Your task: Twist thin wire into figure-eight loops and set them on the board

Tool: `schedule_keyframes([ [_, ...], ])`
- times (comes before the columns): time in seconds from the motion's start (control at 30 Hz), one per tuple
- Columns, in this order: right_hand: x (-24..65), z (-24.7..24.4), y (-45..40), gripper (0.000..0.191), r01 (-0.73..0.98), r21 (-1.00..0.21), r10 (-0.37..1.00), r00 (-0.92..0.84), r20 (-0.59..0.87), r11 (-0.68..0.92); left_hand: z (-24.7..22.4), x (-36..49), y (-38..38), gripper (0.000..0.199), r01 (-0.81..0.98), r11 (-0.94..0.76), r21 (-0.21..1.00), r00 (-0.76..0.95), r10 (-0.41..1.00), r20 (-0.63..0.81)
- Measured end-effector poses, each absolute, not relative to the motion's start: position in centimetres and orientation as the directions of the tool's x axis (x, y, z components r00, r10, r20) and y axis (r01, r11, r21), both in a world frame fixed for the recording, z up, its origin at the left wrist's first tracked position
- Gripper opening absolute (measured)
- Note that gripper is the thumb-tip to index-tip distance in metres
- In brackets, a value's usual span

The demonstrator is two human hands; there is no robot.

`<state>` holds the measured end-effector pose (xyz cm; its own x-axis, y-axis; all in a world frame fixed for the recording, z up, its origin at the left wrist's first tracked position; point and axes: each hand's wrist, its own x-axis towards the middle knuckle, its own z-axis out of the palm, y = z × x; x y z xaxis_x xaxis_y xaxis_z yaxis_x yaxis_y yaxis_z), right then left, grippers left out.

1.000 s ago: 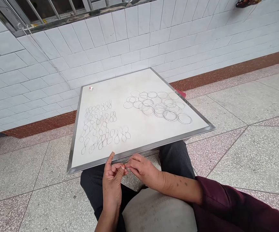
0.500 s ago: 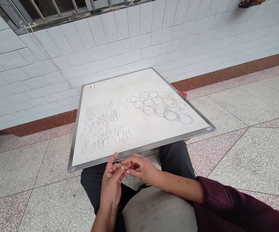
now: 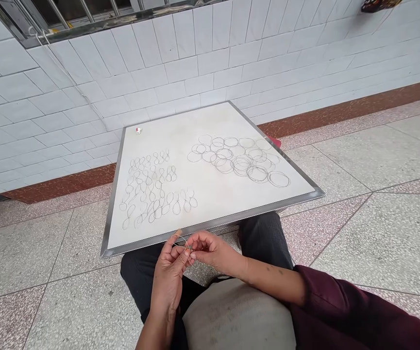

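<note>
Just in front of the table's near edge, my left hand (image 3: 170, 277) pinches a thin wire loop (image 3: 182, 237) between thumb and fingers. My right hand (image 3: 215, 253) is closed on the same wire, its fingertips against those of the left. Part of the loop rises above the fingers and a short piece shows below them. The crossing point is mostly covered by the fingertips. On the white table (image 3: 202, 214), several figure-eight wire loops (image 3: 154, 187) lie in rows at the left. Several round wire rings (image 3: 241, 163) overlap one another at the right.
A small white and red object (image 3: 139, 131) sits at the table's far left corner. The metal table rim (image 3: 213, 225) runs just beyond my hands. Behind the table stands a tiled wall (image 3: 180, 73) with a barred window (image 3: 86, 12). My knees are under the near edge.
The wire loop between my hands has turned and now shows as a wider curve above the fingers, with a piece below. My right fingers have shifted slightly. The wires on the table have not moved.
</note>
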<state>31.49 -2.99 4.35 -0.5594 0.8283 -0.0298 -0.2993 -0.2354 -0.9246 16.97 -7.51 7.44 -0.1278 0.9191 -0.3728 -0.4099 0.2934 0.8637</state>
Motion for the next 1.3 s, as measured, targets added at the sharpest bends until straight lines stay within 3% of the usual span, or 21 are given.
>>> schedule_keyframes([
  [0.3,31.75,4.53,-2.99,0.033,-0.267,-0.943,0.836,-0.549,-0.020,-0.198,7.66,16.87,-7.60,0.060,-0.413,0.289,0.864,-0.151,0.914,-0.378],
  [0.57,31.86,4.21,-3.24,0.027,-0.155,-0.988,0.868,-0.491,0.071,-0.007,7.75,16.86,-7.41,0.064,-0.390,0.275,0.879,-0.196,0.908,-0.371],
  [0.87,31.89,4.08,-3.31,0.023,-0.079,-0.989,0.875,-0.460,0.147,0.125,7.39,17.33,-8.01,0.068,-0.189,0.122,0.974,-0.327,0.928,-0.180],
  [1.3,31.88,3.85,-3.33,0.024,-0.006,-0.934,0.840,-0.435,0.323,0.356,7.35,17.25,-8.36,0.068,-0.196,0.149,0.969,-0.306,0.930,-0.205],
])
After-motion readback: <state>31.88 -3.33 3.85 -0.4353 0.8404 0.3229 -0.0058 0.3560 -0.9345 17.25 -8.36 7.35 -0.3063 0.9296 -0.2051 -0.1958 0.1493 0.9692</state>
